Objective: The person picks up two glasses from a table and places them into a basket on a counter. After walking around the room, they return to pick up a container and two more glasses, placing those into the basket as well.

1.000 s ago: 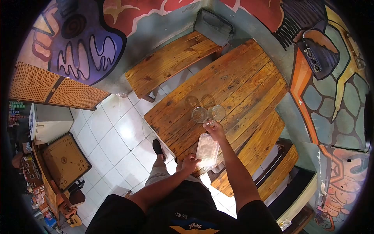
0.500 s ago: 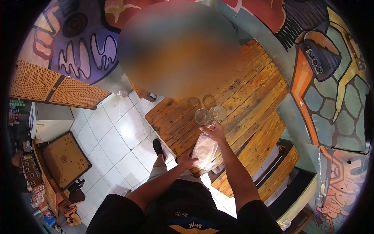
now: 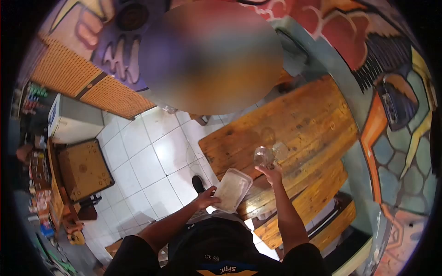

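My left hand (image 3: 207,198) is closed on the left edge of a shallow, see-through plastic container (image 3: 233,189), tilted past the near corner of the wooden table (image 3: 294,112). To its right, my right hand (image 3: 270,175) grips two clear drinking glasses side by side. One glass (image 3: 264,156) has its round mouth turned up towards me; the other glass (image 3: 280,151) is just right of it. Both glasses overlap the tabletop in this view, and my fingers hide their lower parts.
A wooden bench (image 3: 306,200) runs along the table's right side, near a painted wall. On the left, white floor tiles (image 3: 142,156) lead to a square carrom-like board (image 3: 85,171), a white cabinet (image 3: 76,120) and a woven screen (image 3: 115,94). A large blurred patch covers the top middle.
The view has turned and shifted. The plastic container has moved left, off the table's edge, with my left hand. My right hand has drawn the two glasses nearer to me.
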A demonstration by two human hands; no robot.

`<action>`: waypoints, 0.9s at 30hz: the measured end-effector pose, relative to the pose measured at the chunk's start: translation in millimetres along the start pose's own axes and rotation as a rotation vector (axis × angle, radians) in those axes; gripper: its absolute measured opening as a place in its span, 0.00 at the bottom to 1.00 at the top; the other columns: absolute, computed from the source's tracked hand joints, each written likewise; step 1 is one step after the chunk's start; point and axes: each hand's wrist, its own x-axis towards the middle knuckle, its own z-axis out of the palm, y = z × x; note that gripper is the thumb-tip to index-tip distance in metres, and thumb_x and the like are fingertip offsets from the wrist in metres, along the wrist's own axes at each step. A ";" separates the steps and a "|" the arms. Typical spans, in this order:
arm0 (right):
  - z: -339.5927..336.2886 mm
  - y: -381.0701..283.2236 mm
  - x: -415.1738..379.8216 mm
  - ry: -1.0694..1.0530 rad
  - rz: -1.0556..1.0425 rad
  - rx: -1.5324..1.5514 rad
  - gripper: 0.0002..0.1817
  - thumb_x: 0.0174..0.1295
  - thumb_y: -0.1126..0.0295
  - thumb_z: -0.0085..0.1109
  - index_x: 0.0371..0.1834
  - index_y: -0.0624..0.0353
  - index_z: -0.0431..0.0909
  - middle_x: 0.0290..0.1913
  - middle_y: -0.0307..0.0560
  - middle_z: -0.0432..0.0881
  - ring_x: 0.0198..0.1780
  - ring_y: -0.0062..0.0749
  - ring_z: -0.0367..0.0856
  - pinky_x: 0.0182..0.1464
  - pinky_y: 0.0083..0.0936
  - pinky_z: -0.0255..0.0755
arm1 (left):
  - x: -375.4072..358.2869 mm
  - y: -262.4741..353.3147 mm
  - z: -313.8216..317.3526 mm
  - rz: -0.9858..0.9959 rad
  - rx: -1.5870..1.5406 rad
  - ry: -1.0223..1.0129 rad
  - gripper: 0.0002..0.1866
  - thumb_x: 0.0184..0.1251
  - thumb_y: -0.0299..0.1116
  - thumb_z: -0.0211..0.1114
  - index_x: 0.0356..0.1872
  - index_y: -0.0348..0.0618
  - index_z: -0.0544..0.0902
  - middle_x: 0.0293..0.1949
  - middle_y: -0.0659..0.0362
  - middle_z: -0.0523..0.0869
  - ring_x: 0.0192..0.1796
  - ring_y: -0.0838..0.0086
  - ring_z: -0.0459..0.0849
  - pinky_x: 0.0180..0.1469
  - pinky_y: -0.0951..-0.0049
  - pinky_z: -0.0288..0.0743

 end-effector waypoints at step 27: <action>521.6 -251.0 -150.6 -1.029 -0.557 -0.185 0.18 0.38 0.69 0.84 0.23 0.59 0.78 0.17 0.24 0.66 0.20 0.09 0.58 0.22 0.14 0.55 | -426.3 -30.3 -235.8 0.755 -1.106 1.138 0.36 0.53 0.26 0.62 0.67 0.35 0.61 0.59 0.50 0.75 0.60 0.61 0.76 0.63 0.60 0.70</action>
